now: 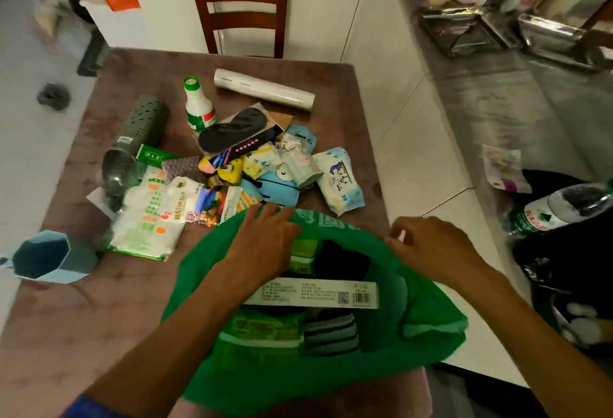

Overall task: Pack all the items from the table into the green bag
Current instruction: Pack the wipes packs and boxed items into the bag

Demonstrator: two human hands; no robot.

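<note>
The green bag (212, 288) lies open at the table's near edge. Inside it I see a long white box (318, 293), green packets and striped cloth. My left hand (265, 238) rests flat on the bag's far rim, fingers spread, holding nothing. My right hand (428, 245) pinches the bag's right rim. Beyond the bag lies a pile: white packets (149, 218), a wet-wipes pack (340, 179), a blue pouch (278, 185), a black insole pack (235, 129), a white bottle with a green cap (198, 106), a white roll (263, 89) and a grey-green perforated tube (142, 126).
A light blue hexagonal cup (46, 258) lies on its side at the brown table's (66, 318) left edge. A wooden chair (242, 3) stands behind the table. To the right, on the floor, are a black bag (564, 252) and a plastic bottle (560, 208).
</note>
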